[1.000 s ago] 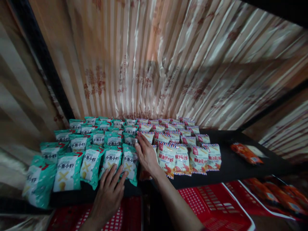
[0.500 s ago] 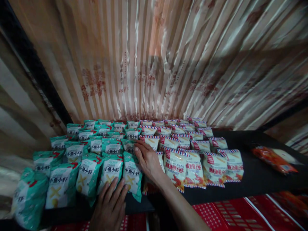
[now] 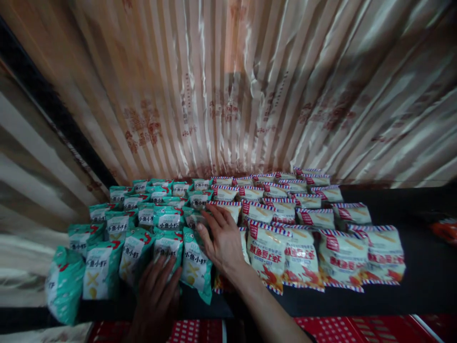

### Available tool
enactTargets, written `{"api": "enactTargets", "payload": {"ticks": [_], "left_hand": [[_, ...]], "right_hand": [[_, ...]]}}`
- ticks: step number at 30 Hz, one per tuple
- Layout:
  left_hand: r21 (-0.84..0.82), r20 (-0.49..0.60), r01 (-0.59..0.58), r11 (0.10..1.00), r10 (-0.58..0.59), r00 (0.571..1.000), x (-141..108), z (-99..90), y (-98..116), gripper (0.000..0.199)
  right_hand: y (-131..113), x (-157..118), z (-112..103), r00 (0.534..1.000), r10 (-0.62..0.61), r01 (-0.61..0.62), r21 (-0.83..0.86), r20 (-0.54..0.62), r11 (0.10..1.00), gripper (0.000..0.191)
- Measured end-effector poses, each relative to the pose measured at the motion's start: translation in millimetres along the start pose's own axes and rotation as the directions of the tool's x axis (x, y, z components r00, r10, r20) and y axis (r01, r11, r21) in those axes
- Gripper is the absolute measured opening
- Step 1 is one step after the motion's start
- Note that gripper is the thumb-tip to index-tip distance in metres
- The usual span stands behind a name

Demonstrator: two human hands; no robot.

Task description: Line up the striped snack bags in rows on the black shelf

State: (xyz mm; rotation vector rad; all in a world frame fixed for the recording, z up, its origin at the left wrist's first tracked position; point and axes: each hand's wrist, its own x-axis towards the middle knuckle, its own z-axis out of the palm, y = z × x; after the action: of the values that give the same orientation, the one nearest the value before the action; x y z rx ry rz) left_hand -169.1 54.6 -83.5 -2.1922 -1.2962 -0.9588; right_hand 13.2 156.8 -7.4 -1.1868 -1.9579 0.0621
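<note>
Several rows of teal snack bags stand on the left half of a black shelf. Cream snack bags with red-and-blue striped edges fill rows to their right. My right hand reaches over the line between the two kinds, fingers stretched forward and the thumb apart, by a teal bag in the second row. It hides part of a front cream bag. Lower down, my left hand lies with its fingers extended against the front of a teal bag. Neither hand is closed around a bag.
Pleated, printed plastic-like sheeting hangs close behind the bags. A dark post slants along the left. Red perforated baskets sit below the shelf front. An orange packet lies at the far right.
The view has shifted, so the cream bags and the orange packet appear farther right. My left hand is slightly farther left, while my right hand stays by the same bags.
</note>
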Motion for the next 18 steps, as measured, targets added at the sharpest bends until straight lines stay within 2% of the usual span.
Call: {"api": "enactTargets", "payload": {"ticks": [3, 8, 10, 13, 18], "left_hand": [[0.071, 0.047, 0.099, 0.993, -0.102, 0.994, 20, -8.0, -17, 0.042], [0.154, 0.135, 0.11, 0.982, -0.131, 0.982, 59, -8.6, -41, 0.039], [0.194, 0.233, 0.086, 0.977, -0.131, 0.964, 71, -6.3, -47, 0.039], [0.238, 0.324, 0.062, 0.969, -0.14, 0.936, 81, -2.5, -51, 0.039], [0.246, 0.365, 0.067, 0.967, -0.157, 0.918, 82, -0.8, -54, 0.036]], "right_hand": [[3, -1, 4, 0.999, 0.005, -0.006, 0.033, 0.034, 0.999, 0.033], [7, -2, 10, 0.997, 0.006, -0.012, 0.074, 0.073, 0.997, 0.033], [6, -3, 13, 0.996, -0.008, 0.0, 0.085, 0.087, 0.996, 0.032], [5, -5, 16, 0.995, -0.01, 0.002, 0.089, 0.097, 0.996, 0.031], [6, -5, 18, 0.996, -0.009, 0.001, 0.093, 0.085, 0.996, 0.031]]}}
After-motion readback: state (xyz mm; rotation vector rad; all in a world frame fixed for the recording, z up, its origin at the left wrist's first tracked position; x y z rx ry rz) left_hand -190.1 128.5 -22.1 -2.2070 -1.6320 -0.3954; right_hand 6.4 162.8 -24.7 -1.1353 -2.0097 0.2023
